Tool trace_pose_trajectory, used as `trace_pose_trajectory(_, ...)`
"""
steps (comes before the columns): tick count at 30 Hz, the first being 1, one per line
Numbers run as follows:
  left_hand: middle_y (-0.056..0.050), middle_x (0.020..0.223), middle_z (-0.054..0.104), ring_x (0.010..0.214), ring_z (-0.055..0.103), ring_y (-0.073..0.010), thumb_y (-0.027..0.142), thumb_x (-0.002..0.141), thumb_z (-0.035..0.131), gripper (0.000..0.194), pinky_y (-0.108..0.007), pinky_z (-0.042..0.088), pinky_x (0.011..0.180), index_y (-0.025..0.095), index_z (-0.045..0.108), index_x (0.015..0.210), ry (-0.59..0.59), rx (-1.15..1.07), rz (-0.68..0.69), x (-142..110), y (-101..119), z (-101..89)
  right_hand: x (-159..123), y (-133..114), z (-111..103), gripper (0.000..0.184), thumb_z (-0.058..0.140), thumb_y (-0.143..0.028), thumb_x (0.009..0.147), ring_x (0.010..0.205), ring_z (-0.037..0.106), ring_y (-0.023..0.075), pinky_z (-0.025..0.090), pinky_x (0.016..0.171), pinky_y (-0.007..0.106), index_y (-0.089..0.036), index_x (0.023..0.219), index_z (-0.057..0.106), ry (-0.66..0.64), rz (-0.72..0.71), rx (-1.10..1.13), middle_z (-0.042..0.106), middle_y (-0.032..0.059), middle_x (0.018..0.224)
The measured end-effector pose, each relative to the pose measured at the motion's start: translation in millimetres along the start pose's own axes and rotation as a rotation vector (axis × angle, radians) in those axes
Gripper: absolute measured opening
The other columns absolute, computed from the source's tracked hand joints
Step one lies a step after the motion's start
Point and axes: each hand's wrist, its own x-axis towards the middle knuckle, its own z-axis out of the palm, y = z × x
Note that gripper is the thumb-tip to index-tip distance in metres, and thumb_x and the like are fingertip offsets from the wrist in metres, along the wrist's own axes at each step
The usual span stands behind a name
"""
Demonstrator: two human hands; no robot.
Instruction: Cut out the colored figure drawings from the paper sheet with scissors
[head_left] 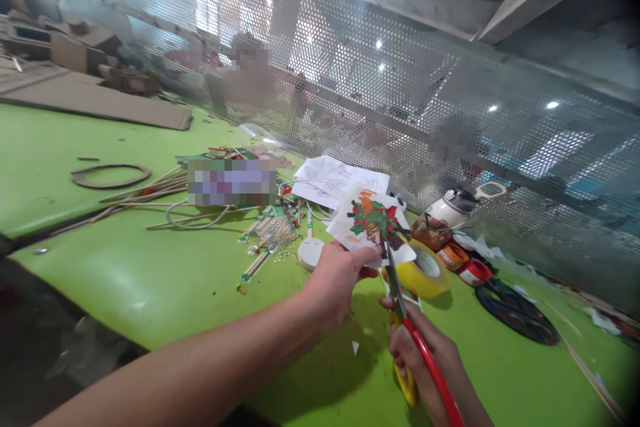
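Observation:
My left hand [336, 277] pinches the lower edge of a printed paper picture [373, 221] with red, green and orange colours, holding it above the green table [150, 280]. My right hand [425, 357] grips red and yellow scissors [407, 327], fingers through the handles. The blades point up into the paper's lower edge. A small white paper scrap [355, 346] lies on the table under my hands.
A yellow tape roll [425, 273] lies just behind the paper. White sheets [340, 181], sticks and beads [273, 233], a cardboard ring [110, 175], small tape rolls [465, 265], a white jug [453, 208] and a dark disc [517, 310] lie around. A perforated metal screen [400, 80] backs the table.

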Motion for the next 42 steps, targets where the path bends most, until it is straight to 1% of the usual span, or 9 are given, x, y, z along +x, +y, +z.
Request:
trace_pose_trajectory(10,-0.003,0.075,0.062,0.059,0.047,-0.0096,0.016,0.067,0.067,0.011,-0.023,0.035,0.053,0.014,0.066,0.077,0.007,0.023,0.03,0.0,-2.5,-1.2,-1.1,4.1,-1.1,0.067,0.053,-0.075,0.072,0.046,0.038,0.0129,0.033,0.045,0.027,-0.017,0.102,0.069,0.01,0.028,-0.061,0.046,-0.0024,0.056)
trace_pose_trajectory(15,-0.003,0.073,0.063,0.058,0.047,-0.0097,0.016,0.067,0.067,0.009,-0.023,0.036,0.052,0.014,0.066,0.076,0.008,0.031,0.045,-0.8,-2.0,-0.4,-0.3,6.6,-0.5,0.068,0.052,-0.075,0.072,0.046,0.039,0.0137,0.033,0.043,0.027,-0.017,0.102,0.069,0.006,0.007,-0.051,0.044,-0.0026,0.055)
trace_pose_trajectory(20,0.0,0.066,0.06,0.056,0.046,-0.0092,0.016,0.067,0.067,0.003,-0.023,0.035,0.052,0.015,0.064,0.069,0.009,0.037,0.034,-1.7,-1.5,-0.4,0.4,10.9,-0.7,0.068,0.053,-0.075,0.072,0.046,0.038,0.0139,0.033,0.042,0.027,-0.016,0.102,0.068,0.002,0.021,-0.05,0.044,-0.0024,0.055)
trace_pose_trajectory(24,0.001,0.062,0.057,0.055,0.044,-0.009,0.015,0.067,0.066,0.004,-0.022,0.035,0.051,0.016,0.063,0.065,0.004,0.037,0.032,-1.2,-1.4,-1.1,0.2,11.7,-0.5,0.064,0.057,-0.072,0.071,0.045,0.036,0.0124,0.032,0.04,0.025,-0.017,0.102,0.068,0.001,0.042,-0.021,0.043,-0.0033,0.054)
trace_pose_trajectory(28,0.0,0.065,0.059,0.055,0.045,-0.0088,0.015,0.067,0.067,0.004,-0.023,0.035,0.051,0.015,0.063,0.068,0.004,0.039,0.033,1.0,-2.2,-1.8,-1.5,8.2,0.9,0.057,0.062,-0.067,0.071,0.045,0.037,0.0119,0.031,0.039,0.023,-0.018,0.101,0.07,0.024,0.053,0.036,0.044,-0.0035,0.053)
trace_pose_trajectory(31,-0.001,0.067,0.061,0.056,0.046,-0.0088,0.015,0.066,0.067,0.006,-0.023,0.035,0.052,0.014,0.064,0.071,0.017,0.036,0.019,2.1,-2.3,-1.8,-2.9,5.8,1.8,0.054,0.064,-0.063,0.072,0.045,0.039,0.0121,0.031,0.039,0.022,-0.019,0.101,0.071,0.043,0.06,0.036,0.046,-0.0033,0.052)
trace_pose_trajectory(38,-0.001,0.063,0.06,0.054,0.046,-0.0089,0.014,0.064,0.068,0.006,-0.023,0.034,0.051,0.014,0.064,0.068,0.031,-0.001,0.012,1.3,-1.2,-0.5,-3.9,-0.3,0.4,0.058,0.061,-0.068,0.072,0.045,0.038,0.0124,0.029,0.041,0.023,-0.018,0.102,0.069,0.011,0.069,0.02,0.047,-0.0031,0.053)
trace_pose_trajectory(42,-0.002,0.065,0.061,0.056,0.047,-0.0092,0.013,0.065,0.068,0.005,-0.023,0.035,0.051,0.013,0.064,0.069,0.024,-0.004,-0.012,0.7,-1.0,-1.1,-4.5,-1.8,-0.6,0.054,0.062,-0.067,0.073,0.046,0.039,0.0132,0.029,0.042,0.024,-0.02,0.1,0.07,-0.016,0.053,0.05,0.048,-0.0022,0.054)
